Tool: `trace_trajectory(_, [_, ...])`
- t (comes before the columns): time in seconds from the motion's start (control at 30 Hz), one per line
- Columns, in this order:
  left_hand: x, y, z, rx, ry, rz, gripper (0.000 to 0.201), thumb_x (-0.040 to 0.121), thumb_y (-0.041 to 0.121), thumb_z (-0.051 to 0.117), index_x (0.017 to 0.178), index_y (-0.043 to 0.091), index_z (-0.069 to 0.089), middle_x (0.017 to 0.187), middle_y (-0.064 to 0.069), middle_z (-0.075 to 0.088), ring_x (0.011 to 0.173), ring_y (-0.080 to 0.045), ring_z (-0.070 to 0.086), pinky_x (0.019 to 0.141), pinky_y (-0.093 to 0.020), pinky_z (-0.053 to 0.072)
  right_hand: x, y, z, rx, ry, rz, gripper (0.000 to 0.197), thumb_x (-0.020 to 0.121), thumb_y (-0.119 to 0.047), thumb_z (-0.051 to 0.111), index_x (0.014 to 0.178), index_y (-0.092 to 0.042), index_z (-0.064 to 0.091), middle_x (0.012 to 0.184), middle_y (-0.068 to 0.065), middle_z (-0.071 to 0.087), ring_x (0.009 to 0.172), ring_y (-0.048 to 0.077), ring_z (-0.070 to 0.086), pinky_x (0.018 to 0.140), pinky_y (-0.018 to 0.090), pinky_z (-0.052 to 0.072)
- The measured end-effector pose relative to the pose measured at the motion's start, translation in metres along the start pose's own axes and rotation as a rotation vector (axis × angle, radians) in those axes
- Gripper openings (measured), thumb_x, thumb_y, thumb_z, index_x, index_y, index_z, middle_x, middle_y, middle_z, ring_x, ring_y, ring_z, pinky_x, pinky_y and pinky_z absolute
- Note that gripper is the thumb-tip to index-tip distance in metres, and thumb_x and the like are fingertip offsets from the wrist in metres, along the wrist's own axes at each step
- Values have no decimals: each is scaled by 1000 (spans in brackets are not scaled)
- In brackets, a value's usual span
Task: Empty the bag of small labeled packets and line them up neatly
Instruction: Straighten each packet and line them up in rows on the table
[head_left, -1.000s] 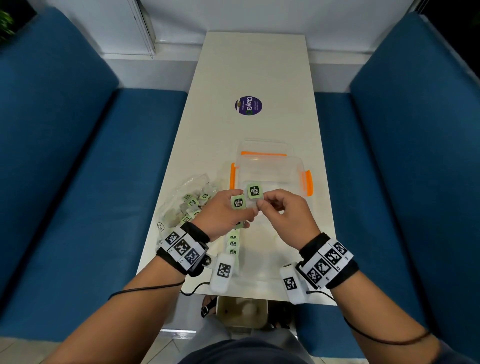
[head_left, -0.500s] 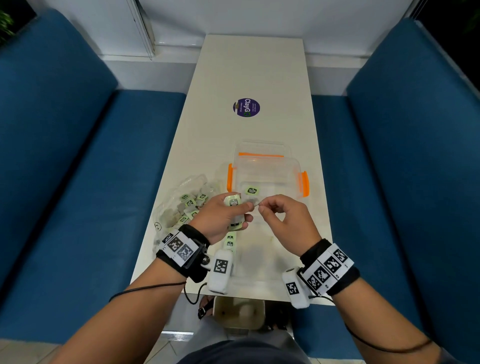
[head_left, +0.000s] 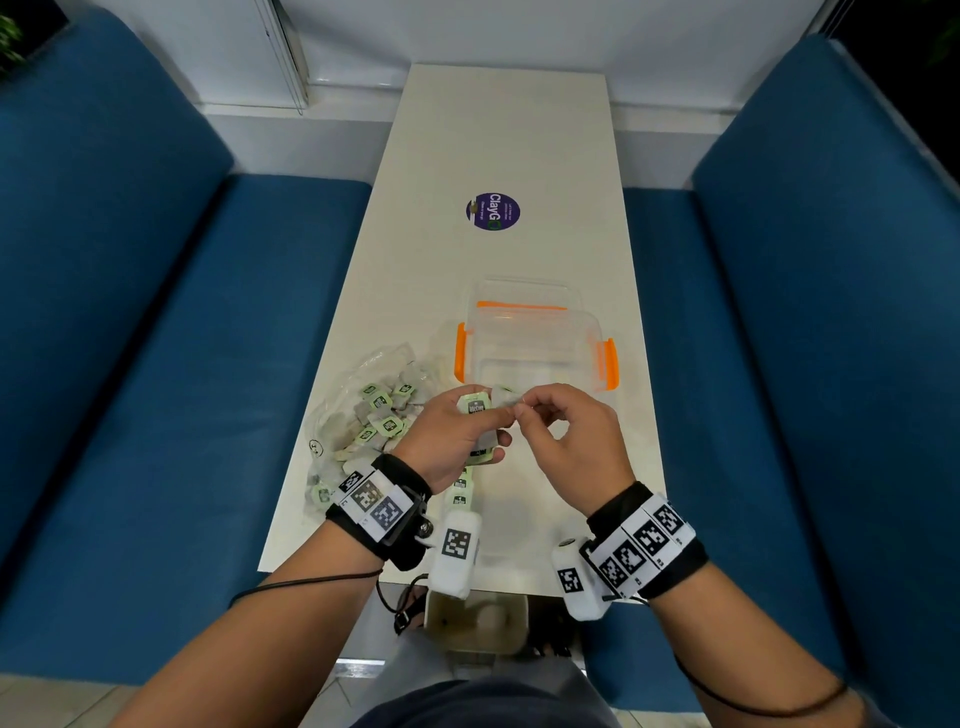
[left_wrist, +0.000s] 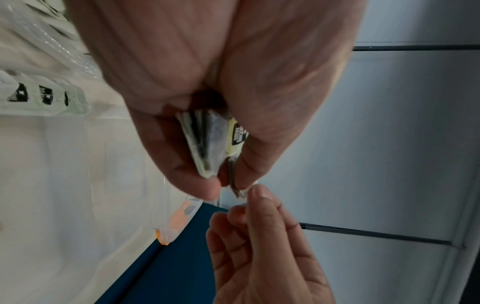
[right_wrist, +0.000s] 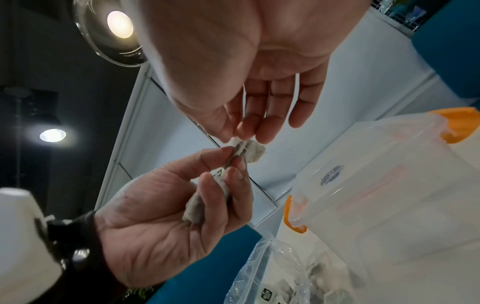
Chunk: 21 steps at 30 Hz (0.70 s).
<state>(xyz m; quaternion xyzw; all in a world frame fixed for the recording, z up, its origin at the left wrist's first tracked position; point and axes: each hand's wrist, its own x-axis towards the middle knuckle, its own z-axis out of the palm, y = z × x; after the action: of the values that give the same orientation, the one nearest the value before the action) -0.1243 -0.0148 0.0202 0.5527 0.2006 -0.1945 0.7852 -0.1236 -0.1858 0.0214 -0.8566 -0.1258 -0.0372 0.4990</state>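
Head view: left hand (head_left: 457, 436) clamps a small stack of packets (left_wrist: 207, 142) so they stay together. Right hand (head_left: 566, 441) pinches one packet (right_wrist: 249, 151) off its top, thumb against fingertips. Bag (head_left: 363, 410) lies left of the grip, with more packets inside; box (head_left: 535, 338) just beyond.

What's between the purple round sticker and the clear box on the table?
Nothing: in the head view, only bare table separates the sticker from the box.

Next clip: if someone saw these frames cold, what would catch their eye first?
Probably the two hands meeting above the near end of the white table: the left hand grips a small stack of green-labeled packets while the right hand pinches one packet's end. Next, the clear plastic bag of packets lying at the left, and the clear plastic box with orange latches just beyond the hands.
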Motion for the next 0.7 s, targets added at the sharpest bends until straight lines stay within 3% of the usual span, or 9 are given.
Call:
trace_trajectory(0.23, [-4, 6, 0, 17, -40, 5, 24, 88, 3, 75, 104, 13, 60, 95, -16, 68, 75, -28, 64, 59, -31, 53, -4, -2, 1, 21, -9, -34, 5, 94, -18, 69, 94, -21, 72, 86, -13, 69, 82, 11, 65, 75, 33, 55])
trace_trajectory(0.33, [-6, 10, -2, -18, -90, -13, 12, 93, 15, 71, 100, 9, 63, 98, -15, 71, 81, -32, 66, 60, -31, 52, -4, 0, -1, 14, -31, -42, 7, 94, -16, 69, 93, -22, 72, 88, -13, 69, 83, 11, 65, 76, 34, 55])
trace_trajectory(0.43, [-4, 10, -3, 54, -54, 17, 30, 93, 30, 72, 105, 3, 66, 91, -12, 72, 80, -27, 64, 60, -31, 53, -7, 0, -3, 3, -75, -93, 9, 93, -13, 70, 93, -22, 72, 86, -13, 68, 82, 10, 64, 77, 32, 54])
trace_trajectory(0.53, [-1, 9, -3, 66, 5, 22, 32, 91, 25, 74, 114, 13, 56, 88, -12, 74, 75, -22, 67, 61, -30, 55, -7, -1, -3, 37, -68, -92, 9, 93, -12, 71, 92, -20, 73, 86, -13, 69, 83, 11, 65, 78, 29, 54])
trace_trajectory(0.7, [2, 6, -1, 63, 1, 48, 28, 93, 19, 72, 112, 24, 52, 87, -14, 74, 74, -22, 68, 63, -32, 57, -6, -4, -4, 130, -46, -25, 10, 94, -11, 69, 92, -20, 73, 87, -13, 71, 85, 14, 66, 79, 28, 54])
